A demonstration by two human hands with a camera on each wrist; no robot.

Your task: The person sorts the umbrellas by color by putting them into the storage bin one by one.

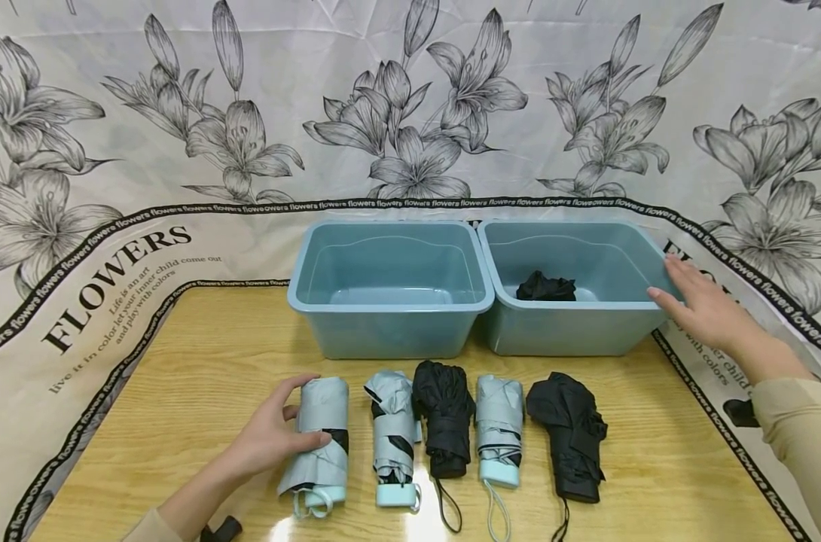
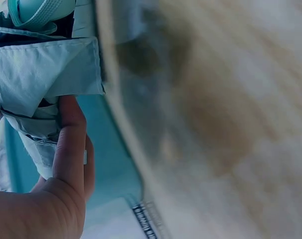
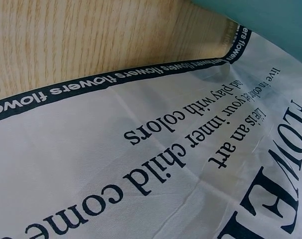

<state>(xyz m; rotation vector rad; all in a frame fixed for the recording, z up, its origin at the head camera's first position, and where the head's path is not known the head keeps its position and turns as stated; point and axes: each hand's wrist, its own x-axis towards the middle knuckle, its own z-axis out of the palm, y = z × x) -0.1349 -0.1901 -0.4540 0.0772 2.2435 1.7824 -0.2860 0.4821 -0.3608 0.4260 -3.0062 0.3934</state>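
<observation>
My left hand [image 1: 271,430] grips a pale blue folded umbrella [image 1: 325,429] at the left end of a row, thumb across its front and fingers at its upper left side. The left wrist view shows its loose cloth flap [image 2: 46,69] and the fingers against the fabric. My right hand [image 1: 712,305] has its fingers extended at the right side of the right blue bin [image 1: 560,331], thumb near the rim. Inside that bin lies a black bundle [image 1: 546,287], partly hidden by the front wall. The right wrist view does not show the hand.
Beside the held umbrella stand another pale blue umbrella [image 1: 393,440], a black one [image 1: 444,421], a third pale blue one [image 1: 499,429] and a black one [image 1: 569,436]. The left blue bin [image 1: 390,331] adjoins the right one. Behind hangs a flower-printed cloth [image 1: 410,113].
</observation>
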